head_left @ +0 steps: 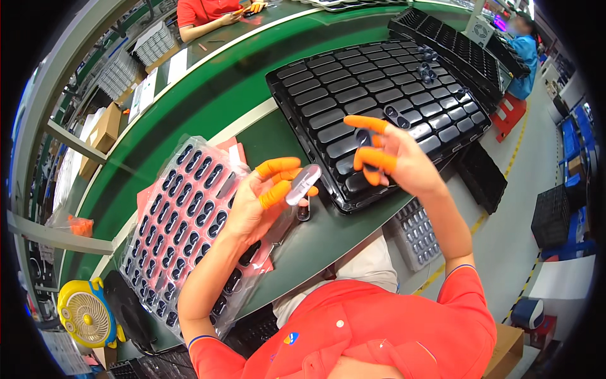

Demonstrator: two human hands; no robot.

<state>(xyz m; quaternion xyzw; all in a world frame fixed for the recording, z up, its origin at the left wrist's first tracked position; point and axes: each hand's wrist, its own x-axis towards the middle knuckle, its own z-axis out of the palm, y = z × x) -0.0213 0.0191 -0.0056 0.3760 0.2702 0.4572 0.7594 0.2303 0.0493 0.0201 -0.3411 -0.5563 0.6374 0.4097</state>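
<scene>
Orange finger cots cover several fingertips on both hands. My left hand (255, 202) pinches a clear, pale oval piece (303, 184) above the bench. In my right hand (401, 158) is a dark, glossy oval piece (362, 139), partly hidden by the fingers, over the near edge of a black tray (328, 114) of oval slots. A few dark two-lobed pieces (396, 117) lie on that tray. Left of my left hand lies a clear blister tray (167, 221) with many dark oval pieces in its pockets. A small dark-and-clear item (304, 212) rests on the bench below the left hand.
A green conveyor belt (243, 95) curves behind the trays. Stacked black trays (442, 47) stand at the far right. A yellow fan (87, 314) is at the lower left. Across the belt a person in red (208, 12) works; another in blue (524, 54) stands far right.
</scene>
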